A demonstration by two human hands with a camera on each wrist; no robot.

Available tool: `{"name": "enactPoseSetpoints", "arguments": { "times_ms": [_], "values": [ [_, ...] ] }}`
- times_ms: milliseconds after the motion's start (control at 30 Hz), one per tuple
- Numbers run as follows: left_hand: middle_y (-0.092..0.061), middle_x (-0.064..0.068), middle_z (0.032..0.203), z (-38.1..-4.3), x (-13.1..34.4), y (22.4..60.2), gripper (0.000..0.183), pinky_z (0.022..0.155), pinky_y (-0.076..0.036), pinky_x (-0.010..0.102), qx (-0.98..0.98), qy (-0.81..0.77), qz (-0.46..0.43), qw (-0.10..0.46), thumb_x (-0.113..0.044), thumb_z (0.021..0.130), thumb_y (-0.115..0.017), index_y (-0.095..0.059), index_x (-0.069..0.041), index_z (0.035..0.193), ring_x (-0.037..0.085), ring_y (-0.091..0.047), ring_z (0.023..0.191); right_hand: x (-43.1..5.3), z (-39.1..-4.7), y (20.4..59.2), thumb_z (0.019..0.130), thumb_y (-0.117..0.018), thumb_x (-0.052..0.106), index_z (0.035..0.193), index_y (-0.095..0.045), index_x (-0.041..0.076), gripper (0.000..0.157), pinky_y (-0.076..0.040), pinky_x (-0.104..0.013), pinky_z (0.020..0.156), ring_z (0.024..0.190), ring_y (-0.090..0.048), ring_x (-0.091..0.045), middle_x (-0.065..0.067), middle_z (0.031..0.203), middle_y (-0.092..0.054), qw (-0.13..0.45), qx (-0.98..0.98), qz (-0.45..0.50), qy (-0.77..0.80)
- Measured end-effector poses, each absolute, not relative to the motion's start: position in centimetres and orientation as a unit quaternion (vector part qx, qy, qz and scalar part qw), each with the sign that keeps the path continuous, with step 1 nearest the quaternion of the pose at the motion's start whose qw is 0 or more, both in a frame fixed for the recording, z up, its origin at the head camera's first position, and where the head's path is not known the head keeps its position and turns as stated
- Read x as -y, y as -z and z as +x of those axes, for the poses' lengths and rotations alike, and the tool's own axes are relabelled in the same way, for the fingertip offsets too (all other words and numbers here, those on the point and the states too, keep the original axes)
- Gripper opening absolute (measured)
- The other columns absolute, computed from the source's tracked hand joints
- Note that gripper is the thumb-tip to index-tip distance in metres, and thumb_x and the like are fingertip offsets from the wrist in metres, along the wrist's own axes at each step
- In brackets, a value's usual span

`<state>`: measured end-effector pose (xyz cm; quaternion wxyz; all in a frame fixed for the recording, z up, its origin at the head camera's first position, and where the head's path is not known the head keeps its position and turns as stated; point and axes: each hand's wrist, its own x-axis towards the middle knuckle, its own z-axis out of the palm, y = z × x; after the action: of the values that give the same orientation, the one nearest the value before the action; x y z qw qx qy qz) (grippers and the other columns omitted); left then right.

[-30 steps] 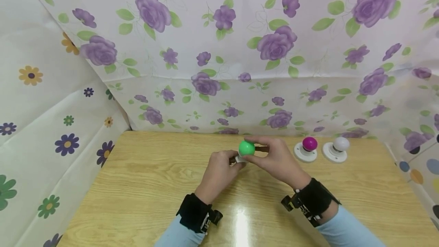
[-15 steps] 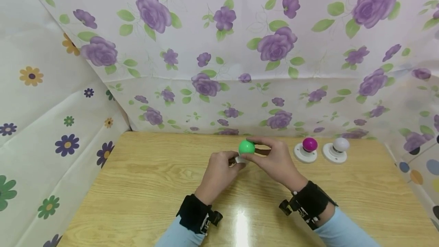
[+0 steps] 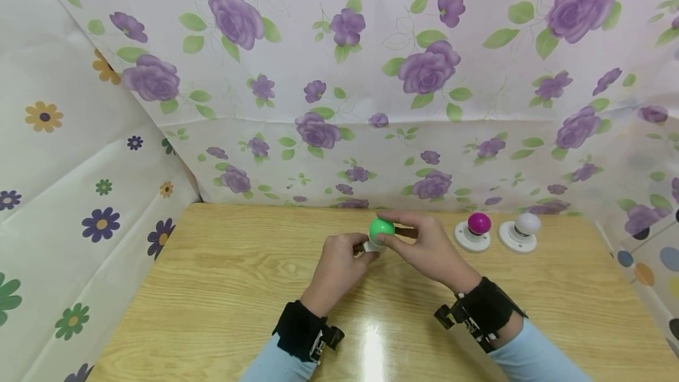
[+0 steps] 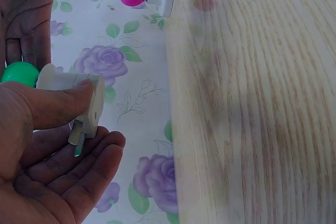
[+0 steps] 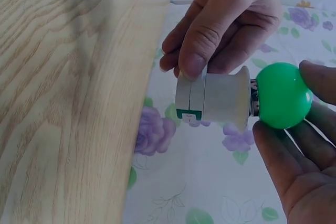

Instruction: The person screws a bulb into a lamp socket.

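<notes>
A round green light bulb (image 5: 285, 96) sits in a white plug-in lamp socket (image 5: 223, 95), a band of its metal base showing at the socket's mouth. My left hand (image 3: 339, 264) grips the socket between thumb and fingers. Flat metal prongs (image 4: 77, 135) stick out of the socket's end in the left wrist view. With thumb and fingertips, my right hand (image 3: 429, 246) holds the green bulb from the other side. Both hands are above the table, near its back edge.
To the right, a magenta bulb (image 3: 479, 223) stands in a round white base (image 3: 473, 241) on the wooden table (image 3: 239, 287). Beside it, a white bulb (image 3: 527, 223) stands in a similar base (image 3: 517, 243). A flowered cloth (image 3: 361, 93) hangs behind the table.
The fingers and thumb of my right hand have shifted slightly on the green bulb. My left hand and the socket have stayed in about the same place.
</notes>
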<state>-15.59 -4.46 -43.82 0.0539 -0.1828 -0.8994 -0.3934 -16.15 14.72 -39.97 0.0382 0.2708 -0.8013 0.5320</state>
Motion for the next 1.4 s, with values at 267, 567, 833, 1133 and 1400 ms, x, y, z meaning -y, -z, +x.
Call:
{"name": "enactPoseSetpoints", "arguments": {
  "times_ms": [267,567,833,1133,1400],
  "values": [
    [-0.065,-0.006,0.095,-15.5,4.55,43.77,0.024,0.07,-0.046,0.017,0.901,0.391,-0.183,0.051,-0.027,0.084,-0.07,-0.069,-0.015,0.105,0.006,-0.059,0.086,-14.49,-16.12,39.99,0.084,-0.069,0.026,0.12,-0.061,0.02,0.037,-0.048,-0.031,0.079,0.104,-0.057,-0.012,0.005,0.12,-0.058,0.045,0.79,0.26,-0.553],
    [-0.065,-0.004,0.101,-15.31,4.52,43.77,0.029,0.073,-0.046,0.017,0.904,0.384,-0.183,0.046,-0.028,0.084,-0.07,-0.068,-0.016,0.111,0.008,-0.06,0.091,-13.99,-16.13,40.39,0.08,-0.073,0.027,0.114,-0.064,0.016,0.037,-0.051,-0.029,0.071,0.095,-0.06,-0.01,0.0,0.112,-0.062,0.088,0.799,0.246,-0.542],
    [-0.065,-0.004,0.1,-15.25,4.6,43.84,0.028,0.072,-0.046,0.017,0.901,0.39,-0.181,0.052,-0.028,0.084,-0.07,-0.068,-0.017,0.11,0.007,-0.06,0.09,-13.8,-15.96,40.56,0.077,-0.075,0.025,0.114,-0.064,0.015,0.04,-0.051,-0.029,0.071,0.097,-0.06,-0.011,0.0,0.11,-0.062,0.098,0.789,0.238,-0.558],
    [-0.066,-0.005,0.095,-15.42,4.64,43.77,0.025,0.07,-0.046,0.016,0.902,0.388,-0.18,0.064,-0.028,0.083,-0.07,-0.07,-0.016,0.105,0.007,-0.06,0.087,-13.85,-15.83,40.79,0.078,-0.075,0.026,0.116,-0.062,0.017,0.041,-0.05,-0.031,0.074,0.102,-0.058,-0.012,0.002,0.113,-0.06,0.104,0.787,0.239,-0.559],
    [-0.065,-0.006,0.092,-15.33,4.76,43.67,0.025,0.068,-0.046,0.017,0.902,0.389,-0.176,0.061,-0.029,0.083,-0.07,-0.07,-0.016,0.104,0.007,-0.06,0.084,-14.35,-15.89,40.74,0.081,-0.072,0.032,0.124,-0.058,0.022,0.046,-0.049,-0.031,0.078,0.111,-0.052,-0.015,0.005,0.122,-0.056,0.098,0.802,0.243,-0.536]
  ]
}}
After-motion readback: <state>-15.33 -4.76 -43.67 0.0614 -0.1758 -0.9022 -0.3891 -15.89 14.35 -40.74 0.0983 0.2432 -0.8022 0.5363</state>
